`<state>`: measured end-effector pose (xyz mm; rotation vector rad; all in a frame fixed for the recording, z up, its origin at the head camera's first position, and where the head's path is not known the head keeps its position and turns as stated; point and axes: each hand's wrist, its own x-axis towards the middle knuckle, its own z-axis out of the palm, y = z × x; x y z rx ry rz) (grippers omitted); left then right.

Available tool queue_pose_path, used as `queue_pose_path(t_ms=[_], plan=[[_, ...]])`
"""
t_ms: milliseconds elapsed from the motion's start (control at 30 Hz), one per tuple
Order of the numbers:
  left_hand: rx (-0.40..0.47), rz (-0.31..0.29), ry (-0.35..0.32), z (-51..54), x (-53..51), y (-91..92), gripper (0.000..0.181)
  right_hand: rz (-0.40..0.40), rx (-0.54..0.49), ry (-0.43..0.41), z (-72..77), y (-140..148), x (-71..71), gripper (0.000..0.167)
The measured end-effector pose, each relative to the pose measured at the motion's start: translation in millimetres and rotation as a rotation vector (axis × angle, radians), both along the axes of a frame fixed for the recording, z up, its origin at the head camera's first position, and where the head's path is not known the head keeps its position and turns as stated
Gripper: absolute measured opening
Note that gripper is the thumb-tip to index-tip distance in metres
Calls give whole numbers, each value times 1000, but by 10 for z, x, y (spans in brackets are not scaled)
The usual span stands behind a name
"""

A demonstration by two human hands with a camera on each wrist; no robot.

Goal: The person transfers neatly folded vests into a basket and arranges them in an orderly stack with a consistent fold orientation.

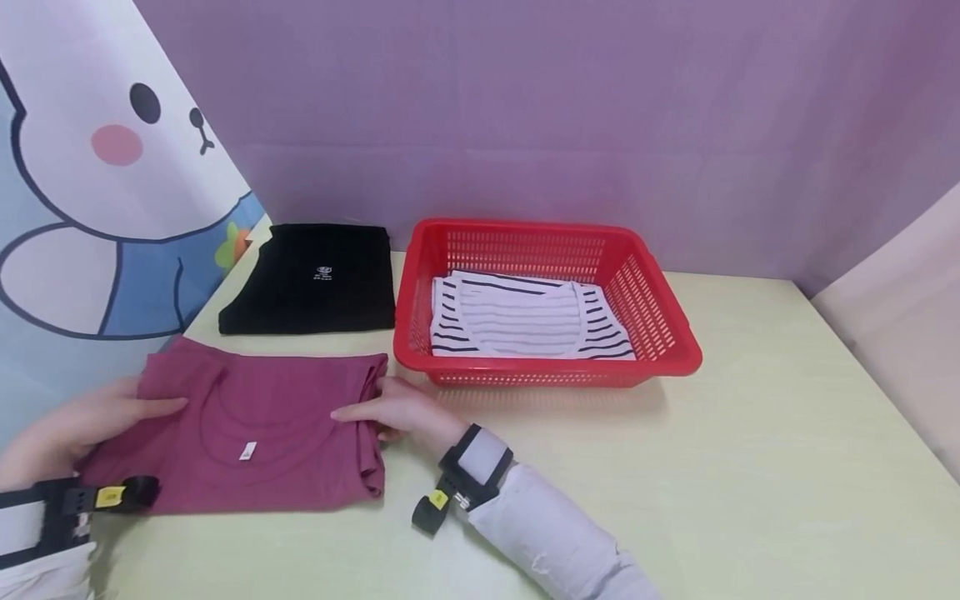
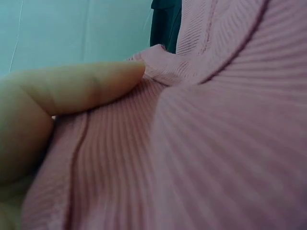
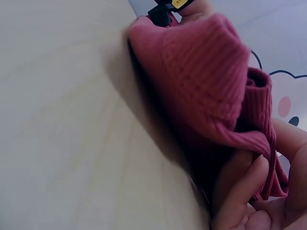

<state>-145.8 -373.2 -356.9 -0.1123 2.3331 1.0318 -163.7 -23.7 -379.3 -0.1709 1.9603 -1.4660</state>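
Observation:
A folded maroon ribbed shirt, with a small white neck label, lies at the left of the table. My left hand grips its left edge; the thumb lies on top of the cloth in the left wrist view and the other fingers are mostly hidden. At the right edge, my right hand holds the folded layers. In the right wrist view its fingers curl under the shirt, whose near edge is raised off the table.
Behind the maroon shirt lies a folded black garment. A red plastic basket stands to its right, holding a folded white shirt with dark stripes. A cartoon-print cloth hangs at the left, and a purple cloth covers the back.

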Motion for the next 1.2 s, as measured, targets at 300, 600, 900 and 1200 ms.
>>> queue_pose_path(t_ms=[300,600,900,1200], plan=[[99,47,-73,-1,13,30,73,-14,-172,-68,-15,-22,16,26],[-10,-3,-22,18,16,39,73,-28,-234,-48,-36,-48,48,27],[160,51,-54,-57,10,14,65,-28,-368,-95,-46,-98,89,41],[133,45,-43,-73,10,-24,74,-30,-339,-188,-76,-63,52,30]])
